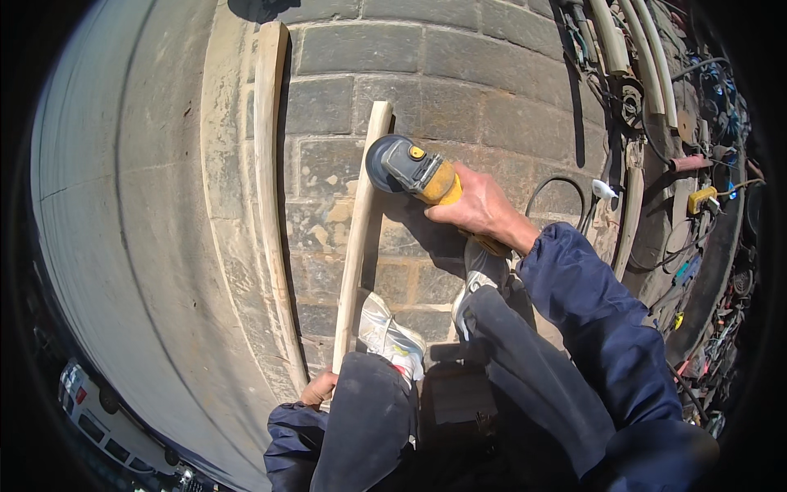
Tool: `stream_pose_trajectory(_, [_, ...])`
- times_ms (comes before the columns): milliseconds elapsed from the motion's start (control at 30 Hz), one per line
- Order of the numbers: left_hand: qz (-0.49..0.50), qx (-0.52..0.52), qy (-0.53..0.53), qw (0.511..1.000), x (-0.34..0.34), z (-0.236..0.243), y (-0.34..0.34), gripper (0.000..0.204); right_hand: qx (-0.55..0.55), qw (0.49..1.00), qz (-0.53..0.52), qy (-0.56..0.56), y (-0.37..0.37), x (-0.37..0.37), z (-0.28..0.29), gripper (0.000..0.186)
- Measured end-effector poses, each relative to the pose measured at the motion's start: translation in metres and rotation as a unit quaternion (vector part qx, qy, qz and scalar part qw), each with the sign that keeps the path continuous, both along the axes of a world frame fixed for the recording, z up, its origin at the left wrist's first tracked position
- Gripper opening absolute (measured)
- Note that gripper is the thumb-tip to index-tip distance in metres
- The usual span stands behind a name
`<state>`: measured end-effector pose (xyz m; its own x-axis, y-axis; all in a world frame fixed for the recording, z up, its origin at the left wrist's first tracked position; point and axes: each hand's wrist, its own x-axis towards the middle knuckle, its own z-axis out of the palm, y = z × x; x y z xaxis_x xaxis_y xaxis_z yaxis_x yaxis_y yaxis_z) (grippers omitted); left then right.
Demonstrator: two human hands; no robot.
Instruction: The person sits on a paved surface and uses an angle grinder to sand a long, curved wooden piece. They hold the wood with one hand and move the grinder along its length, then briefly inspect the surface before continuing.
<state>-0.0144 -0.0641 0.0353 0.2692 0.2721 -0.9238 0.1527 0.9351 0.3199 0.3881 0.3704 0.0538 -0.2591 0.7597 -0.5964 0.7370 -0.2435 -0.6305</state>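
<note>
My right hand [484, 206] is wrapped round the yellow body of an angle grinder [418, 170]. The grinder's round dark disc [384, 163] lies against the right side of a pale wooden pole [358, 221], near its far end; whether it is spinning I cannot tell. Toward me the pole runs down beside my left knee. There my left hand [319, 389] is closed at its near end, partly hidden by the knee and sleeve.
A second, longer wooden pole [269, 164] lies to the left along the stone kerb. Grey paving bricks [361, 51] spread ahead. On the right are a black cable [557, 182], more poles [630, 209], a yellow power socket [701, 199] and scattered tools. A white van [115, 426] stands at the lower left.
</note>
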Motion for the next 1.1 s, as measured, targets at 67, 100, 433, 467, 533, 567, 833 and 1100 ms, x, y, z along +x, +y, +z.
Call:
stream_pose_trajectory(67, [-0.007,0.007,0.0,1.0,-0.001,0.002,0.0,0.044,-0.002,1.0,0.017,0.012,-0.009,-0.009,-0.004,0.071])
stream_pose_trajectory(100, [-0.012,0.011,0.0,1.0,-0.002,0.004,0.0,0.044,-0.008,0.999,-0.009,0.041,-0.007,-0.013,-0.006,0.071])
stream_pose_trajectory(433, [-0.017,0.159,0.002,0.987,0.003,-0.005,-0.005,0.046,0.018,0.998,-0.012,0.054,0.028,-0.014,-0.011,0.072])
stream_pose_trajectory(467, [-0.033,0.231,-0.007,0.972,0.001,-0.007,-0.005,0.047,0.004,0.998,-0.03,0.055,0.034,-0.014,-0.012,0.072])
stream_pose_trajectory(533, [-0.037,0.323,-0.019,0.945,0.004,-0.014,-0.004,0.046,-0.017,0.995,-0.077,0.053,0.043,-0.014,-0.013,0.073])
stream_pose_trajectory(567, [-0.023,0.311,-0.016,0.95,0.009,-0.009,0.006,0.044,-0.006,0.998,-0.056,0.042,0.046,-0.011,-0.01,0.073])
stream_pose_trajectory(833, [0.006,0.03,0.043,0.999,0.009,0.008,0.01,0.032,0.025,0.999,-0.031,0.007,0.054,-0.008,-0.018,0.075])
stream_pose_trajectory(1100, [-0.044,0.118,0.034,0.991,-0.005,-0.011,-0.01,0.031,0.023,0.993,0.111,0.015,0.026,-0.006,-0.003,0.074])
